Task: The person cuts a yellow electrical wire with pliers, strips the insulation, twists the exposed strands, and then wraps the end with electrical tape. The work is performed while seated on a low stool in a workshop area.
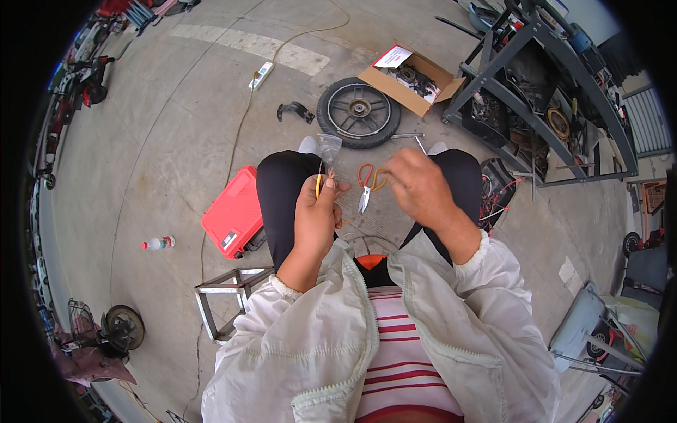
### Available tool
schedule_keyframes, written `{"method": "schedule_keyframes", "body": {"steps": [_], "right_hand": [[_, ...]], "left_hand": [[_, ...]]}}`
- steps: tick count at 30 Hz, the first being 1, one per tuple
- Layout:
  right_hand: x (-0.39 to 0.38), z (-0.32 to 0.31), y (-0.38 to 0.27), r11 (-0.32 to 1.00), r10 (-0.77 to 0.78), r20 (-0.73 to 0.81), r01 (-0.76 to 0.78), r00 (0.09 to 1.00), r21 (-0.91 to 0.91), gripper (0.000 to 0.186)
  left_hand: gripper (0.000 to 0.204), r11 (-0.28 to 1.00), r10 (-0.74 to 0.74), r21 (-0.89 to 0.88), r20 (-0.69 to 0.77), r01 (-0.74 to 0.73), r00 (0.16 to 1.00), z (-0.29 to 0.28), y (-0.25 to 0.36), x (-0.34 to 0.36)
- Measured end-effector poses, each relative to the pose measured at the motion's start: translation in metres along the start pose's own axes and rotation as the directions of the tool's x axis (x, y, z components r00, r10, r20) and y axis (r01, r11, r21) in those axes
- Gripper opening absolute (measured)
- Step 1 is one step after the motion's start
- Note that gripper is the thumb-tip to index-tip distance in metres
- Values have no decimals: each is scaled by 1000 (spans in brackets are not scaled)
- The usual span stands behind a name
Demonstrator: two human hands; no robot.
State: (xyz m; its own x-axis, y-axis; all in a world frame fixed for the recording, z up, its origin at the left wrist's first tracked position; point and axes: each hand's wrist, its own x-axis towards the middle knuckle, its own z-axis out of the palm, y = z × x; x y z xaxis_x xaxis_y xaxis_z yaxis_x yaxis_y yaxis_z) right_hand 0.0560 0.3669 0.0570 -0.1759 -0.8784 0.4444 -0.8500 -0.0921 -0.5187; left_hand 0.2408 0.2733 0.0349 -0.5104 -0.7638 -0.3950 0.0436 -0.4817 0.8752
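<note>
My left hand (319, 210) is closed, pinching a yellow wire (319, 183) upright between thumb and fingers. Thin copper-coloured strands (332, 173) stick out beside the thumb. My right hand (417, 185) is raised to the right, its fingers curled together and slightly blurred; whatever they pinch, if anything, is hidden. Between my hands are scissors (364, 189) with one red and one yellow handle loop, blades pointing toward me. Their yellow loop lies close to my right fingertips, and I cannot tell if they touch. Just beyond my left hand is a clear plastic bag (329, 146).
A wheel with a tyre (358, 111) lies ahead, beside an open cardboard box (395, 88) of parts. At left are a red case (233, 211), a metal frame stool (218, 299) and a bottle (159, 243). A grey metal rack (550, 134) stands at far right; a power strip (261, 75) lies far left.
</note>
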Motion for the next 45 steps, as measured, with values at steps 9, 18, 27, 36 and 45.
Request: {"method": "schedule_keyframes", "body": {"steps": [9, 18, 27, 36, 45], "right_hand": [[-5, 37, -28, 996, -20, -111, 29, 994, 82, 15], [-2, 28, -26, 953, 200, -4, -194, 980, 234, 12], [9, 10, -31, 989, -13, 64, 3, 998, 146, 15], [1, 18, -33, 980, 134, 139, -152, 981, 132, 11], [-4, 45, -19, 970, 205, -58, -194, 977, 148, 8]], "left_hand": [[15, 991, -59, -118, 82, 69, 995, 17, -1, -9], [16, 976, 106, 172, 149, -131, 983, -3, -9, -5], [11, 609, 428, 667, 180, -430, 885, 7, -7, -16], [12, 519, 439, 745, 188, -419, 879, 7, -5, -16], [20, 536, 302, 761, 231, -365, 925, 14, -10, -21]]}}
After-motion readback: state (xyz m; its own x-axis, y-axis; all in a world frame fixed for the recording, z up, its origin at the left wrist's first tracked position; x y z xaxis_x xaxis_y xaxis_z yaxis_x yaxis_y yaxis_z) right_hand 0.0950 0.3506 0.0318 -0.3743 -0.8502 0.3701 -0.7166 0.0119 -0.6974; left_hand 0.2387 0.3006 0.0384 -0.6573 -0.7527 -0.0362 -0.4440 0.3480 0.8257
